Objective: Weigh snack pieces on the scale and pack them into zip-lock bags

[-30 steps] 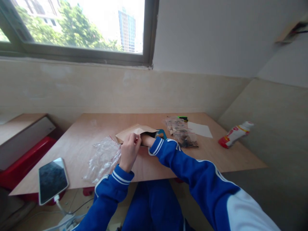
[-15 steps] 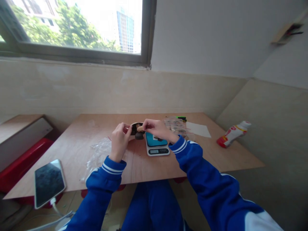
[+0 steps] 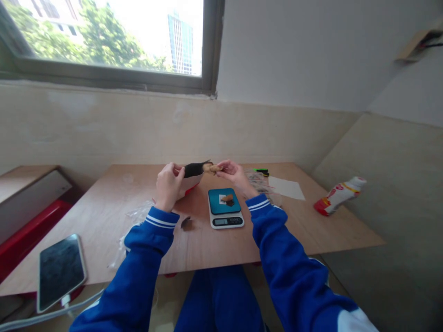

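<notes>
My left hand [image 3: 169, 184] pinches a dark, nearly black flat piece [image 3: 194, 170], held up above the table. At its right end is a tan, knobbly piece [image 3: 210, 168], gripped by the fingertips of my right hand [image 3: 232, 174]. Whether the two are joined or only touching I cannot tell. Below my hands stands a white kitchen scale [image 3: 226, 222] with a blue-green plate, bearing a small brown piece [image 3: 227, 198] on a white label or paper. A dark brown fragment [image 3: 186, 223] lies on the table left of the scale.
Behind my left hand is a white and red container [image 3: 192, 183]. Clear plastic bags lie at left [image 3: 138, 214] and right [image 3: 258, 180]. A white paper sheet [image 3: 287, 187], a drink bottle [image 3: 339, 196] and a tablet with a cable [image 3: 62, 272] are also on the wooden table [image 3: 214, 253].
My hands have risen slightly and moved apart, my right one to the right. The dark and tan pieces now stretch between them. The scale's plate and the fragment beside it have come into view.
</notes>
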Demonstrator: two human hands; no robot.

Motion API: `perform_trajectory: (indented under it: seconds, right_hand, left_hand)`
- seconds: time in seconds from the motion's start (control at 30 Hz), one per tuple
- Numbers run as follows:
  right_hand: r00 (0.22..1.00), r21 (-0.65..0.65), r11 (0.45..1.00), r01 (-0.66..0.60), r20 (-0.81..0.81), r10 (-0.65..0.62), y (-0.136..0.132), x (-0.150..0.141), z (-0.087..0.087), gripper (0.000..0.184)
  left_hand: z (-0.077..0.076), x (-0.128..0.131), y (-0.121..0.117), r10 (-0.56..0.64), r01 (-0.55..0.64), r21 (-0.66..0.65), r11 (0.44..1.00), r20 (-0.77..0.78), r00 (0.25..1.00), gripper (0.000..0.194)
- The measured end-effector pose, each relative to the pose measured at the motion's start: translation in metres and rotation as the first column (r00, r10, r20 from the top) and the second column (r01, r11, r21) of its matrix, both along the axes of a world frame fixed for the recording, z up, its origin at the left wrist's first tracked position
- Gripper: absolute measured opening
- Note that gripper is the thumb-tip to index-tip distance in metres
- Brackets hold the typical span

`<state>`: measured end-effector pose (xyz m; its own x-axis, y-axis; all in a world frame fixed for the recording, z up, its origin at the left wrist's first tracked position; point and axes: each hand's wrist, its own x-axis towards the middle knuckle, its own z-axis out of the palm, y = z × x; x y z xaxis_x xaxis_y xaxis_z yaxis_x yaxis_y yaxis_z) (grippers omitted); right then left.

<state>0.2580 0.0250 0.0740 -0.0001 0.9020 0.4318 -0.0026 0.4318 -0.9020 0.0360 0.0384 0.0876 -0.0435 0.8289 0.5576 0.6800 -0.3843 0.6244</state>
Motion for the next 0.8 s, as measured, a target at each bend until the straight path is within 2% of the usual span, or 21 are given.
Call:
perform_trajectory:
  seconds: [0.1,0.17,0.27,0.33,0.5,0.63,0.8]
  right_hand:
    - [0.995,-0.114,0.991,0.069,-0.058,-0.076,-0.012,0.022,-0.028,0.032]
    - [0.996,-0.205,0.976,0.071,-0.039,-0.081,-0.017,0.032,-0.049,0.033]
    - [1.0,-0.316,0.949,0.016,0.023,-0.009,-0.017,0.037,-0.076,0.036]
    - [0.997,-0.335,0.942,-0.027,0.062,0.05,-0.017,0.034,-0.088,0.034]
    - [0.943,-0.232,0.971,-0.065,0.303,0.135,-0.022,0.025,-0.096,0.021]
    - [0.87,-0.153,0.987,-0.049,0.479,0.118,-0.036,0.027,-0.096,0.018]
    - [0.882,-0.14,0.99,0.003,0.466,0.063,-0.034,0.037,-0.093,0.021]
  left_hand:
    - [0.004,-0.005,0.004,0.011,-0.011,-0.016,1.0,0.023,1.0,0.019]
    - [0.006,-0.006,0.005,0.02,-0.019,-0.031,0.999,0.03,0.999,0.018]
    - [0.008,-0.008,0.008,0.027,-0.026,-0.037,0.999,0.034,0.999,0.019]
    - [0.007,-0.009,0.009,0.026,-0.025,-0.039,0.999,0.037,0.999,0.02]
    - [0.005,-0.01,0.008,0.016,-0.014,-0.038,0.999,0.045,0.999,0.02]
    - [0.005,-0.01,0.006,0.005,-0.004,-0.03,1.0,0.043,0.999,0.02]
    - [0.004,-0.009,0.006,0.01,-0.01,-0.023,1.0,0.032,0.999,0.02]
